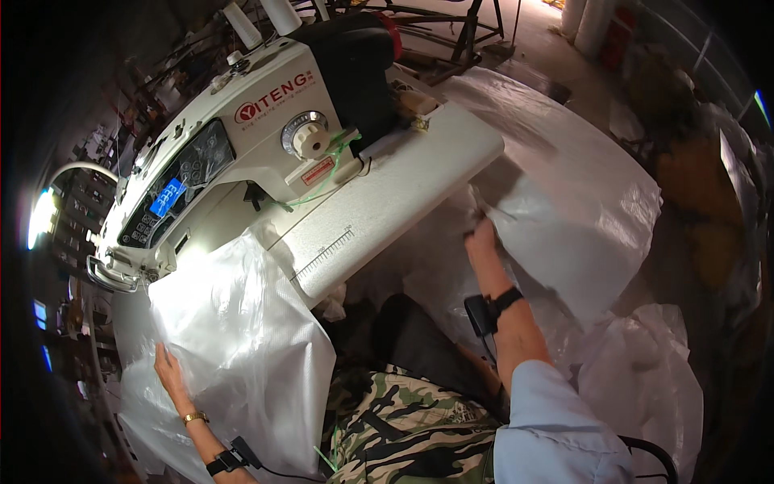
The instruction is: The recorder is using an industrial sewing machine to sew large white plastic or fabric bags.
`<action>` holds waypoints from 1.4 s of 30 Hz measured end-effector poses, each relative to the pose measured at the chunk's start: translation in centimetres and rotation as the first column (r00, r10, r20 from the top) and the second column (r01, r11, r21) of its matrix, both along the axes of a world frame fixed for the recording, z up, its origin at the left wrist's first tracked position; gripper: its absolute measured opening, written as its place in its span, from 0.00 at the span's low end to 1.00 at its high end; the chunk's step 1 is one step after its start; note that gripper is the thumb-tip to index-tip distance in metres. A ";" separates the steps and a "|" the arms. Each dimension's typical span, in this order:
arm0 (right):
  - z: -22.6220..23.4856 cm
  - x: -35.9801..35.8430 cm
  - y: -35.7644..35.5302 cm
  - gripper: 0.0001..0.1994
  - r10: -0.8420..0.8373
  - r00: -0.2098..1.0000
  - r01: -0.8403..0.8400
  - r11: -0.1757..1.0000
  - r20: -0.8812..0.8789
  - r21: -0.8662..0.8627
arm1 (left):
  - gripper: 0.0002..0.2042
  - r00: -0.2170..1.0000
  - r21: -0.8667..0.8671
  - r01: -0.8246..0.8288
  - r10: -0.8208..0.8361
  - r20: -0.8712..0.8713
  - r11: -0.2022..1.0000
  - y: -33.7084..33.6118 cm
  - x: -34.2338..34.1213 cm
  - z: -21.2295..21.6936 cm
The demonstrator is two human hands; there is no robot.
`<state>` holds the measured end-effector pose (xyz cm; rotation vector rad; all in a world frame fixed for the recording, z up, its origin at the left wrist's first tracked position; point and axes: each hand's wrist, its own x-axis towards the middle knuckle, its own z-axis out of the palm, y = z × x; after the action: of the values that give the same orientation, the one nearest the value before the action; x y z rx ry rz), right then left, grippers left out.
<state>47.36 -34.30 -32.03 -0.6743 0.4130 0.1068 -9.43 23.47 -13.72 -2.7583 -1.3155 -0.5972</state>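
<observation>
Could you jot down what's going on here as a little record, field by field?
Setting: a workshop seen from a head camera
Machine: a white sewing machine on a white table
Left hand: the left hand lies flat on a translucent white plastic sheet by the needle end
Right hand: the right hand grips another plastic sheet off the table's right edge
Wrists: a black strap on each, a gold bracelet on the left
Lap: camouflage trousers
</observation>
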 end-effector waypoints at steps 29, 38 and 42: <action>-1.8 -19.2 -33.6 0.12 -0.361 0.881 0.291 -0.093 0.305 -0.952 | 0.22 0.994 -0.044 0.109 -0.110 -0.004 0.993 8.1 -3.1 -0.7; 0.8 -18.9 -35.2 0.10 -0.364 0.931 0.090 0.251 -0.007 -0.964 | 0.24 0.977 -0.285 0.123 -0.065 0.204 0.951 -2.3 2.3 3.8; 2.8 -18.4 -35.3 0.08 -0.278 0.958 0.197 0.449 0.073 -0.871 | 0.23 0.994 -0.025 0.104 -0.103 0.035 0.994 -2.7 1.5 6.6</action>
<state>28.98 -69.65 -29.19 -1.6466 0.6449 -0.3980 -7.94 20.82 -7.15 -2.8653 -1.2015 -0.6389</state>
